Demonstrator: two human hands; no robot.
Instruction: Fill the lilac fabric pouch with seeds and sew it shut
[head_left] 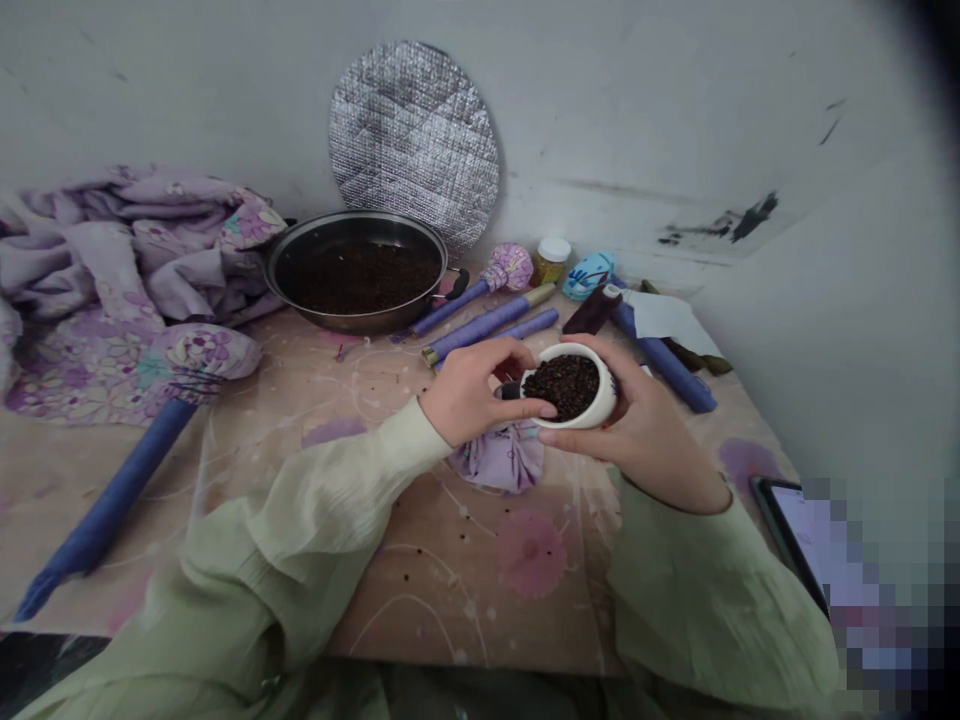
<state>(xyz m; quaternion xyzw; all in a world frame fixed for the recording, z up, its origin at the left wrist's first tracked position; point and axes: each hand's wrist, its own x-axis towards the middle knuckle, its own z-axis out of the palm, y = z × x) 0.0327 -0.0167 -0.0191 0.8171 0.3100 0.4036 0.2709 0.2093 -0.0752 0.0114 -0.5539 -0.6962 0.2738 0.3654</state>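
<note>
A white ceramic cup (604, 400) is held above a printed table covering (420, 620) and is cradled between the left hand (480, 392) and the right hand (637, 425). It is filled almost to the rim with small dark granules (562, 385), whose exact kind cannot be determined from this view. The left hand's fingers (525, 405) are kept close together and curved against the near side of the cup, while the right hand's fingers (577, 438) are pressed together beneath and around its lower wall. Individual fingertips are partly hidden by the cup, so the full grip cannot be confirmed. A small dark object (508, 390) is seen between the left fingers and the cup, but it is too obscured to be identified. A gathered lilac fabric bundle (499, 460) lies just below the hands and is partly covered by them. Farther back, a steel pan (356, 325) containing similar dark granules rests on the table covering, beside a crumpled floral quilt (112, 285). A quilted foil disc (412, 140) is leaned against the wall behind the pan. Both pale green sleeves (697, 590) are cut off by the lower frame edge, and a tablet (787, 530) at the lower right is largely obscured by pixelation.
</note>
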